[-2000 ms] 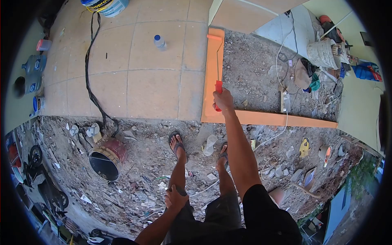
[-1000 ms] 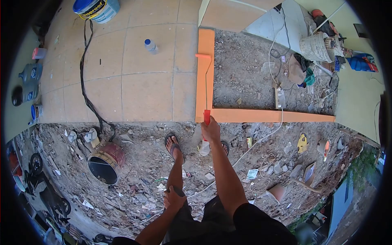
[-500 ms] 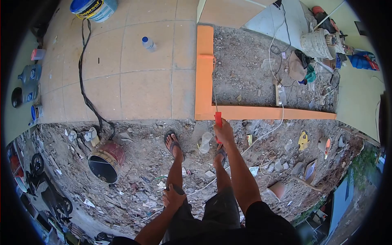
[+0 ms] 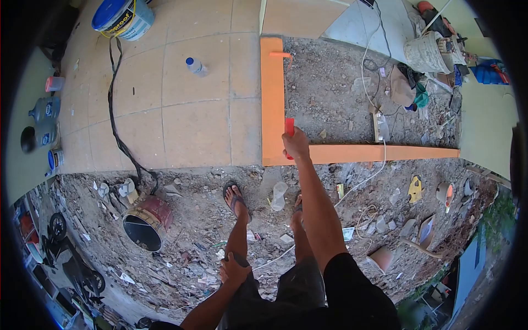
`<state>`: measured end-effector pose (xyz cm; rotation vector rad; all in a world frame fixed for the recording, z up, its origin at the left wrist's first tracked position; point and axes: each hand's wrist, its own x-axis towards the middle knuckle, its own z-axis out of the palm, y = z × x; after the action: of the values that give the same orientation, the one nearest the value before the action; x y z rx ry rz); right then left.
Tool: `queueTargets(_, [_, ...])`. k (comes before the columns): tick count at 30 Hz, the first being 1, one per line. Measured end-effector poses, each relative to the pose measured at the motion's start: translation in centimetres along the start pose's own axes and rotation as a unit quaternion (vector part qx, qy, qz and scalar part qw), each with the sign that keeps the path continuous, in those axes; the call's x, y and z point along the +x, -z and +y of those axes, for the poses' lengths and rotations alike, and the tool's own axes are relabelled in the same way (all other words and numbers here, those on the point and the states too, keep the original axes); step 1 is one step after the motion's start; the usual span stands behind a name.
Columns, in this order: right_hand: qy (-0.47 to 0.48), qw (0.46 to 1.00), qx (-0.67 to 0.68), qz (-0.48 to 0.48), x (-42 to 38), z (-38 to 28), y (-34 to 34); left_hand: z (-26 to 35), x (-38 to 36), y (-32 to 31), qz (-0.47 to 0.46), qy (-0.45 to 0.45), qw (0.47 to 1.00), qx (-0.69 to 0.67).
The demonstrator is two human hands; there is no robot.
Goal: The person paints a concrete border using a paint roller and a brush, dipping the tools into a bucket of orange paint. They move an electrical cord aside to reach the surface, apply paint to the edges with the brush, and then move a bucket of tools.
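Note:
My right hand (image 4: pixel 297 144) is wrapped round the red handle (image 4: pixel 289 126) of a paint roller. The roller's orange head (image 4: pixel 280 54) lies crosswise on the far part of an orange-painted ledge (image 4: pixel 273 104), its thin rod hard to see against the ledge's inner edge. Toward me, the ledge turns a corner into a second orange strip (image 4: pixel 352 152) running right. My left hand (image 4: pixel 234 271) rests on my left knee with its fingers bent round it, holding no tool.
Tiled floor (image 4: pixel 198 132) lies left of the ledge, bearing a water bottle (image 4: pixel 195 66), a paint bucket (image 4: pixel 124 21) and a black cable (image 4: pixel 114 110). Rubble surrounds my sandalled feet, with a tipped bucket (image 4: pixel 147 223), a plastic cup (image 4: pixel 278 196) and a white cord (image 4: pixel 360 181).
My right hand has moved forward, away from me, carrying the paint roller farther up the ledge. The left hand stays on the knee. The view has shifted slightly.

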<state>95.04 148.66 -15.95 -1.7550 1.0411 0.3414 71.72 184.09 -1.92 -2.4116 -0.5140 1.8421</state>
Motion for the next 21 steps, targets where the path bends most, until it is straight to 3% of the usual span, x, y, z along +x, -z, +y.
queueTargets(2, [-0.006, 1.0, 0.005, -0.007, 3.0, -3.5, 1.1, -0.2, -0.1, -0.3, 0.008, 0.0, 1.0, 0.005])
queueTargets(6, [0.0, 1.0, -0.023, -0.021, 5.2, -3.2, 1.4, 0.1, -0.1, -0.1, 0.008, 0.003, 1.0, 0.018])
queueTargets(10, [-0.027, 0.998, -0.04, -0.026, -3.5, 1.1, 1.5, 0.2, 0.0, -0.4, 0.011, 0.011, 1.0, 0.011])
queueTargets(12, [0.048, 0.993, -0.107, 0.031, -7.8, 8.8, -0.1, 0.1, 0.2, -0.7, 0.008, 0.011, 1.0, 0.003])
queueTargets(13, [-0.04, 0.996, -0.077, -0.02, -11.8, 8.4, 0.5, 0.2, 0.1, -0.6, 0.008, 0.012, 1.0, -0.001])
queueTargets(15, [0.09, 0.971, -0.213, 0.059, -17.2, 16.3, -0.9, 0.7, -0.3, 0.2, -0.002, 0.016, 1.0, -0.007])
queueTargets(17, [0.033, 0.971, -0.234, 0.045, -23.5, 17.1, -0.5, 0.5, -0.3, 0.3, -0.013, 0.015, 1.0, -0.012])
queueTargets(19, [-0.111, 0.975, -0.192, -0.03, -29.7, 15.4, 0.3, 0.4, -0.3, 0.2, -0.015, 0.014, 1.0, -0.008])
queueTargets(21, [-0.114, 0.974, -0.193, -0.03, -33.5, 15.0, 0.5, 0.2, -0.3, 0.1, -0.013, 0.009, 1.0, -0.004])
